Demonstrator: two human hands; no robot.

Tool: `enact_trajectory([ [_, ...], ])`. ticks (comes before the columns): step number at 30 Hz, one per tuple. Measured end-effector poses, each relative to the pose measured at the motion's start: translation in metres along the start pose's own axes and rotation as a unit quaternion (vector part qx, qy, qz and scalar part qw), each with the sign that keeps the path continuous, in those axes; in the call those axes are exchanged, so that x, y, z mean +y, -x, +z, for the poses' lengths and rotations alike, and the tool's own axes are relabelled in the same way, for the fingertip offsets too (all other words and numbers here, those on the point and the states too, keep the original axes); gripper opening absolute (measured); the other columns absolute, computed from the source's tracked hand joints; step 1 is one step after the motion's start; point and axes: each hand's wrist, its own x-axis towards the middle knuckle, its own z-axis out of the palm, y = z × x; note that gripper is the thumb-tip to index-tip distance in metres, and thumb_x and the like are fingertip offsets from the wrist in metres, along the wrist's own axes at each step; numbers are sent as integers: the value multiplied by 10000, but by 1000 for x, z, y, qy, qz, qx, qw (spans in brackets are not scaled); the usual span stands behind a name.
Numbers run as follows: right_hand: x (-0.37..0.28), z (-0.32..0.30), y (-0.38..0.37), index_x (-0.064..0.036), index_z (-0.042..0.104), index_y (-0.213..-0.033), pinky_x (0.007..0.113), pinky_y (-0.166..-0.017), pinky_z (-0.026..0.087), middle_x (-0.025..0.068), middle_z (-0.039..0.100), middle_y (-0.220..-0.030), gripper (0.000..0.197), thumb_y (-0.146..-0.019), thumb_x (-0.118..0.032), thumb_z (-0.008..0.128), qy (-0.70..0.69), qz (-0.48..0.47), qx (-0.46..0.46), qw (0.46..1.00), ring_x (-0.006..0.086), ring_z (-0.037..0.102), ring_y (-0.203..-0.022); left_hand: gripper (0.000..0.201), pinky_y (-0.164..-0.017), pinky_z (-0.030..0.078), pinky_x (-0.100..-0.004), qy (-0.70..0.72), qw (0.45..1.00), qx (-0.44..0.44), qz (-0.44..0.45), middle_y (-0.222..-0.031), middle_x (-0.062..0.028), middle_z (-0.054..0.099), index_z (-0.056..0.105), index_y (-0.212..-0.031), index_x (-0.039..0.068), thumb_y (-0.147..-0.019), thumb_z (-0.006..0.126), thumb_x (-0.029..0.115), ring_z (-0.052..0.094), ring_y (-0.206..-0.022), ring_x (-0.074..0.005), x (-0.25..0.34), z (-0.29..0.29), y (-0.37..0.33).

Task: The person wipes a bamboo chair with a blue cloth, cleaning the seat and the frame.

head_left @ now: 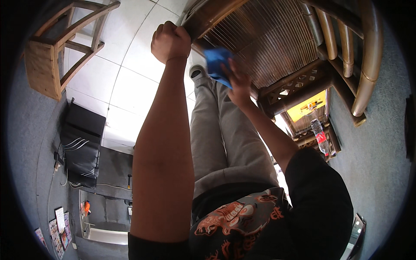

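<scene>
My right hand (239,84) grips a blue cloth (216,63), smeared by motion, just beside the edge of a bamboo bench (264,41). The bench has a brown slatted seat and thick round poles at its right side. My left hand (170,42) is closed in a fist at the bench's left front corner, close to a dark bamboo rail (203,19). Its palm side is hidden, so what it may hold cannot be seen. My left arm reaches straight out over the pale floor.
A wooden stool (43,67) lies at the upper left on white floor tiles (134,65). Below it is a black padded object (82,138) with cables. Right of my legs, a clear plastic bottle with a red label (320,136) stands near a yellow sheet (303,110) on bamboo furniture.
</scene>
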Motion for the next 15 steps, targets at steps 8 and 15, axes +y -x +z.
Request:
enact_trajectory([
  [8,0,76,-69,-235,467,-1289,447,-870,370,-18,383,-1403,541,-772,-98,544,149,-29,-36,988,163,401,-1258,135,-533,463,-403,-9,1000,1,21,-686,-42,589,551,-596,108,-672,475,190,582,-644,-272,9,4,-3],
  [15,43,65,-13,-237,479,-1276,420,-842,419,-26,396,-1394,510,-784,-112,530,126,-33,-45,990,162,395,-1263,143,-513,444,-432,-14,1000,-25,10,-731,-57,600,562,-642,107,-699,461,190,585,-655,-292,7,-4,0],
])
